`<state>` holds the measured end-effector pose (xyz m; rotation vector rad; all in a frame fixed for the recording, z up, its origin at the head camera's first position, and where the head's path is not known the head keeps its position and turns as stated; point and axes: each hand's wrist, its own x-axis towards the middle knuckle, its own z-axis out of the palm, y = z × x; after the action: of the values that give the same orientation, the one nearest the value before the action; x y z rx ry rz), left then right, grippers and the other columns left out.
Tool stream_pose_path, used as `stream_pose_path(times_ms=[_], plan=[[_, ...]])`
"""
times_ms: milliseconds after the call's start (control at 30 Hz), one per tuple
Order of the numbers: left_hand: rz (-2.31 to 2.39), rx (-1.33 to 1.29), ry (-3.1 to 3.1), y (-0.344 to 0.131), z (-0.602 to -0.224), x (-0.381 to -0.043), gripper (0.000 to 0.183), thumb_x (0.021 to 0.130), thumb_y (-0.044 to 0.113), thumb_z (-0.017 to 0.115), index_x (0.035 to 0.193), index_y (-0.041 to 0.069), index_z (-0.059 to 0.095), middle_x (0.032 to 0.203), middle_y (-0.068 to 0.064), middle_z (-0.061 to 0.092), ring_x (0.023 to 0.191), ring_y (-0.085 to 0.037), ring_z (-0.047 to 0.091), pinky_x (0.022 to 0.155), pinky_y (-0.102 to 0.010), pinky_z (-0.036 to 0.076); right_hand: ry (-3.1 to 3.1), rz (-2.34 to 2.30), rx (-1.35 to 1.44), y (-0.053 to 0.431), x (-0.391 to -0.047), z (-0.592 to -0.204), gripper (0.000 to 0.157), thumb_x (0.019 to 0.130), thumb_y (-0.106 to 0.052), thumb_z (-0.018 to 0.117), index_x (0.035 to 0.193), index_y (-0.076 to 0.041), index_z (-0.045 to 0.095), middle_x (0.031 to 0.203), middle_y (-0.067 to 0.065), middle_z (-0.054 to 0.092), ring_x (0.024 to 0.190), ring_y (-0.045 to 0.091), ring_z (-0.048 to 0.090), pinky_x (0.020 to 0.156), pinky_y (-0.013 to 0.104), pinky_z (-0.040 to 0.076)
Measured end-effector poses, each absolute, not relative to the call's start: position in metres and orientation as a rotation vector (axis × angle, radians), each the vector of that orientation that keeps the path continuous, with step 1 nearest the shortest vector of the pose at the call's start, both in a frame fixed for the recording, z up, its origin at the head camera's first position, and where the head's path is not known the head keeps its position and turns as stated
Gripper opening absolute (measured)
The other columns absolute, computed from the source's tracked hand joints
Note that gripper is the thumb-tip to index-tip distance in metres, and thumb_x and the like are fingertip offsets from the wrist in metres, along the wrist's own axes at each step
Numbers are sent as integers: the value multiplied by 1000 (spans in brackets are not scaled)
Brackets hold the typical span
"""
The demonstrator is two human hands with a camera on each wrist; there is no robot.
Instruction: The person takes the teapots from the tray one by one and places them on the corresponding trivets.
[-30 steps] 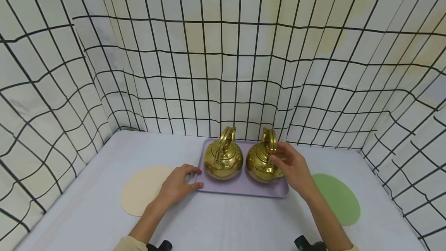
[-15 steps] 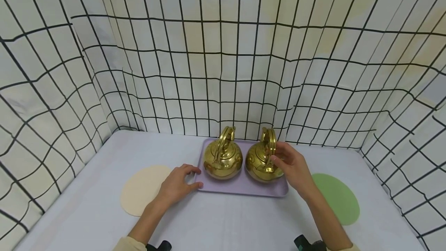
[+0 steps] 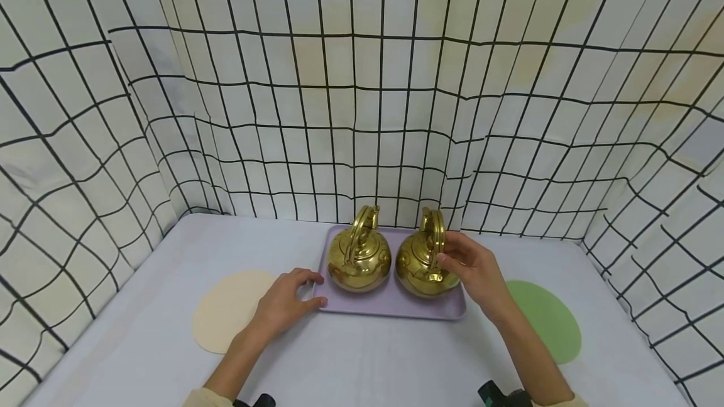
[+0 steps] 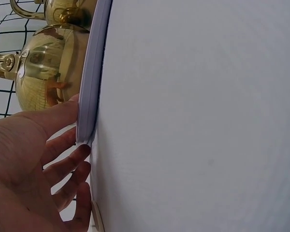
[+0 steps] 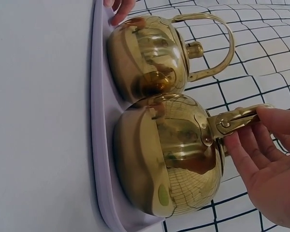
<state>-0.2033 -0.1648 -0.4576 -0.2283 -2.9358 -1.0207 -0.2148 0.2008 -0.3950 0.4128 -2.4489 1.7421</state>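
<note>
Two shiny gold kettles with hoop handles stand upright on a lilac tray (image 3: 367, 306). The left kettle (image 3: 362, 262) has its lid knob and full handle showing in the right wrist view. My right hand (image 3: 477, 272) holds the handle of the right kettle (image 5: 179, 159), thumb on one side and fingers on the other. At the tray's left front corner is my left hand (image 3: 285, 303). Its thumb lies over the rim and the index finger is around the corner, while the other fingertips are down by the table in the left wrist view.
A cream round mat (image 3: 229, 309) lies left of the tray, partly under my left forearm. On the right is a green round mat (image 3: 548, 322), partly covered by my right forearm. White walls with a black grid (image 3: 396, 105) enclose the white table (image 3: 373, 363).
</note>
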Motion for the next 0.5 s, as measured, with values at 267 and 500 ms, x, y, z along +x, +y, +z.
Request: stream_pose_path(times_ms=[267, 500], plan=[[-1005, -251, -2934, -165, -459, -204, 39, 87, 30, 84, 122, 18, 72, 140, -11, 67, 135, -41, 59, 114, -61, 46, -2458, 1753, 370, 204, -213, -393, 38, 98, -10, 71, 136, -7, 64, 120, 18, 70, 104, 5, 69, 91, 20, 59], [-1004, -278, -2924, -166, -461, -206, 39, 87, 31, 84, 122, 18, 72, 140, -11, 68, 135, -41, 59, 114, -61, 46, -2431, 1743, 395, 208, -212, -389, 41, 99, -10, 70, 138, -5, 63, 124, 21, 70, 106, 2, 68, 92, 19, 59]])
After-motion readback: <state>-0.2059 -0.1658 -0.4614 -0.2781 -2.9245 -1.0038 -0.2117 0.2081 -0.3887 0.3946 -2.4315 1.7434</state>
